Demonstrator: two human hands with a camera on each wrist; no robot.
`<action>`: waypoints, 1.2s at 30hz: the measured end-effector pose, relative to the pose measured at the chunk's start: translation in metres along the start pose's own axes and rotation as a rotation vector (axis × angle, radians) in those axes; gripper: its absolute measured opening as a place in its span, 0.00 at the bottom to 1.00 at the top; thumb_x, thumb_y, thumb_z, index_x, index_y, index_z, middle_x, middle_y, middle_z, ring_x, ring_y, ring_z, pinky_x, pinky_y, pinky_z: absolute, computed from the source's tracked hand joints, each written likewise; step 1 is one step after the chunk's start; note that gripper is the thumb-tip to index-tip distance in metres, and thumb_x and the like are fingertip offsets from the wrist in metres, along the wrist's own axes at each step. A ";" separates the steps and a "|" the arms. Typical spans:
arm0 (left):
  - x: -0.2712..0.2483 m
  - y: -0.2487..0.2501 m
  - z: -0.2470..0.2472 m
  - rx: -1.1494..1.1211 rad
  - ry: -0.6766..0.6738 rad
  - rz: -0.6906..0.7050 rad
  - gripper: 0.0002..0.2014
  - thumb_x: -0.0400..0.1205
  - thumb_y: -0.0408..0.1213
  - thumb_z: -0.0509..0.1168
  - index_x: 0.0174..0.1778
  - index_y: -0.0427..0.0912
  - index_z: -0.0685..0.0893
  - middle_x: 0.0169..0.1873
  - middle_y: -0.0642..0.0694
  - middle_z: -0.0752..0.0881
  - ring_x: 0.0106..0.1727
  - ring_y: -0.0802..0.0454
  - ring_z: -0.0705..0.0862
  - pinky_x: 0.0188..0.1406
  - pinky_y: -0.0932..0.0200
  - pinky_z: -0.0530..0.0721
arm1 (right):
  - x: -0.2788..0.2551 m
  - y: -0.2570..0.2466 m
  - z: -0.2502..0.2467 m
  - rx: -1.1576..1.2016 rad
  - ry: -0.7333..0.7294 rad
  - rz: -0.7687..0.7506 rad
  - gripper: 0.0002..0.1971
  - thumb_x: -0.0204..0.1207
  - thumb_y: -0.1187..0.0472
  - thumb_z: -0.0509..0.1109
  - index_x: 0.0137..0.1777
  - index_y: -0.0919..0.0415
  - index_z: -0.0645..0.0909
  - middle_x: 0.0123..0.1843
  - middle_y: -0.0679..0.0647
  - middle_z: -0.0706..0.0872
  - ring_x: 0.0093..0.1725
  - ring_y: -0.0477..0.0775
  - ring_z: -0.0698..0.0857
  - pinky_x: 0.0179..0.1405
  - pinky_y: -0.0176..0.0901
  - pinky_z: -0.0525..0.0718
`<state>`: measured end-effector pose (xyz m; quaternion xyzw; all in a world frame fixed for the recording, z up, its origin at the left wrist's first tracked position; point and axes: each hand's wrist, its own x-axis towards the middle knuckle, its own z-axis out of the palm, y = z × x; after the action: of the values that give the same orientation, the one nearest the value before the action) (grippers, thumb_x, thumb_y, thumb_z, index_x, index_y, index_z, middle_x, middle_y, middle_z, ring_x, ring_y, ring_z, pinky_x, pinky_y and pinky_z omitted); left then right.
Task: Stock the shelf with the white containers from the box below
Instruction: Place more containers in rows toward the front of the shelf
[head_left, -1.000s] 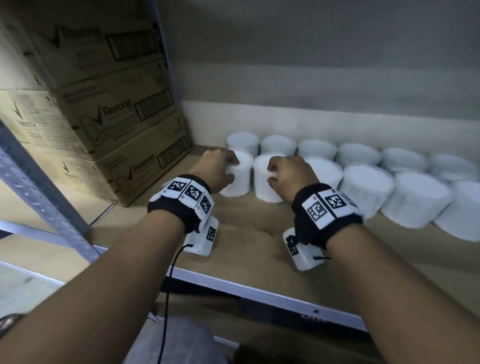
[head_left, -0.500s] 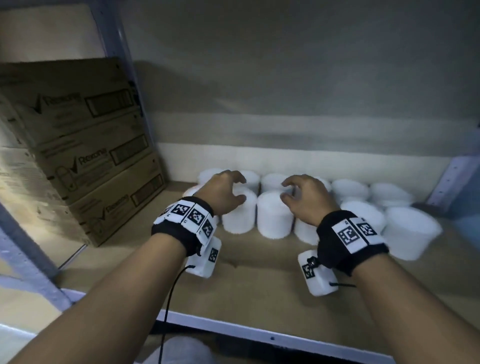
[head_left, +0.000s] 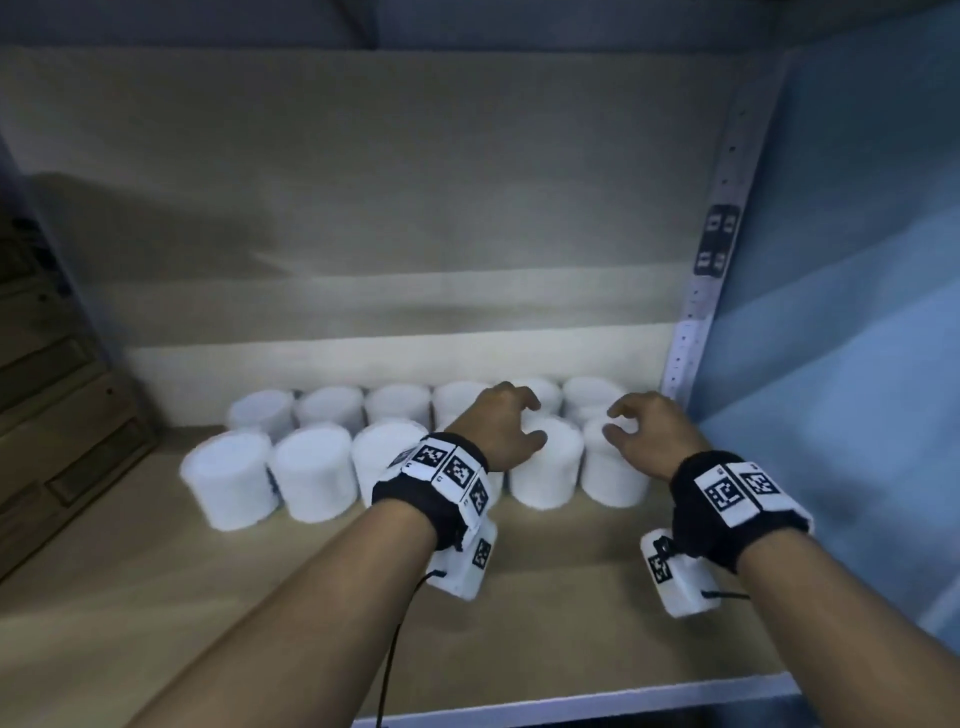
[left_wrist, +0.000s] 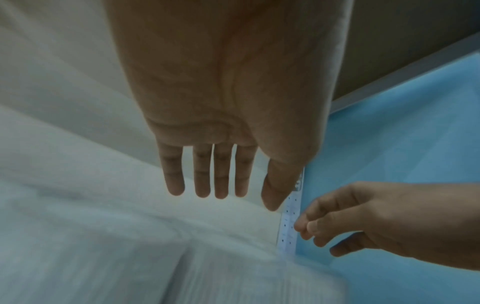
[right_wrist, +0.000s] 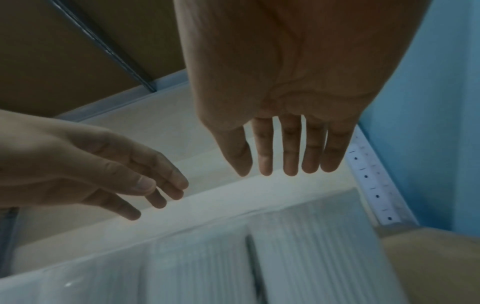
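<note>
While both hands' fingers (head_left: 524, 402) hover loose, containers (head_left: 545, 462) stand below.

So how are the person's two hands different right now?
The left hand hovers over the second-from-right front container; the right hand hovers over the rightmost front container, nearer the blue wall. Both are open, fingers relaxed, holding nothing.

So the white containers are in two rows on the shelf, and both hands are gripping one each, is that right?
Not quite. The two rows of white containers on the shelf are right, but the left hand and right hand hold nothing; both wrist views show straight, empty fingers.
</note>
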<state>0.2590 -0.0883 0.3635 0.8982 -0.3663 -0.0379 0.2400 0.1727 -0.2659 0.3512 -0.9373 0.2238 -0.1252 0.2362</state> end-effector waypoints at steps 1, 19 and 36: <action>0.004 0.004 0.006 0.003 -0.009 -0.005 0.23 0.80 0.43 0.66 0.71 0.42 0.76 0.70 0.43 0.77 0.70 0.46 0.76 0.67 0.58 0.73 | 0.001 0.005 0.000 -0.011 -0.005 0.008 0.16 0.76 0.57 0.71 0.61 0.61 0.84 0.65 0.60 0.84 0.65 0.60 0.81 0.69 0.47 0.77; 0.033 -0.002 0.055 0.160 0.008 -0.039 0.27 0.80 0.54 0.63 0.70 0.40 0.77 0.67 0.40 0.77 0.72 0.43 0.72 0.72 0.49 0.73 | 0.010 0.023 0.008 -0.283 -0.148 0.009 0.27 0.81 0.45 0.62 0.76 0.59 0.70 0.81 0.58 0.64 0.81 0.61 0.59 0.78 0.47 0.60; 0.032 -0.005 0.057 0.151 0.034 -0.024 0.27 0.80 0.54 0.64 0.70 0.40 0.78 0.67 0.41 0.79 0.72 0.43 0.72 0.73 0.51 0.71 | 0.004 0.013 -0.001 -0.259 -0.211 -0.016 0.22 0.82 0.56 0.62 0.77 0.53 0.71 0.81 0.55 0.66 0.80 0.58 0.62 0.77 0.42 0.61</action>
<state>0.2722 -0.1297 0.3145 0.9187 -0.3531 0.0021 0.1772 0.1707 -0.2784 0.3460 -0.9695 0.2046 0.0018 0.1346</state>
